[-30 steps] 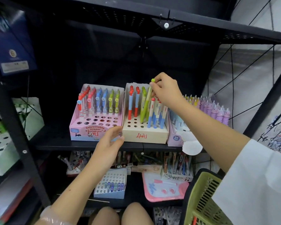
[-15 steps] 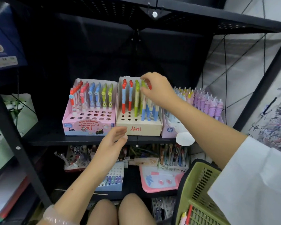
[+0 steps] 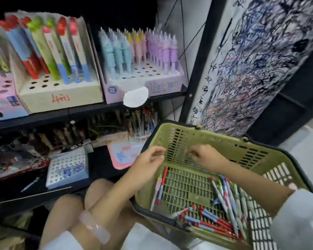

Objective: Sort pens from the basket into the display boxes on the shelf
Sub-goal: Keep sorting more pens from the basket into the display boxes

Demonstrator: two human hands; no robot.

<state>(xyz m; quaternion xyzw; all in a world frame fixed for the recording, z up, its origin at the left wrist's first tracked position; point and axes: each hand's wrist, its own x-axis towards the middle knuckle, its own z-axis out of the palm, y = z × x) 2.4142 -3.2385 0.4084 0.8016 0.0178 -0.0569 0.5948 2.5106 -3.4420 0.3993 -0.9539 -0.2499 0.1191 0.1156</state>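
Both hands are inside the green basket (image 3: 202, 134), up near its far slatted wall; the left hand (image 3: 148, 159) sits at the left rim with its fingers curled inward, and whether they pinch anything cannot be told through the blur; the right hand (image 3: 204, 156) hangs over the basket floor with fingers bent downward, and its hold is equally unclear. Loose pens (image 3: 224, 210) lie in a heap in the near right corner of the basket, red, blue and white; two more pens (image 3: 161, 184) lie along the left side, just below the left hand. On the shelf (image 3: 79, 112) above stand the display boxes: a cream box (image 3: 61, 98) holding red, green and blue pens, a lilac box (image 3: 145, 83) of pastel pens to its right, and a pink box (image 3: 2, 98) at the left edge. A pale bracelet (image 3: 94, 226) circles the left wrist.
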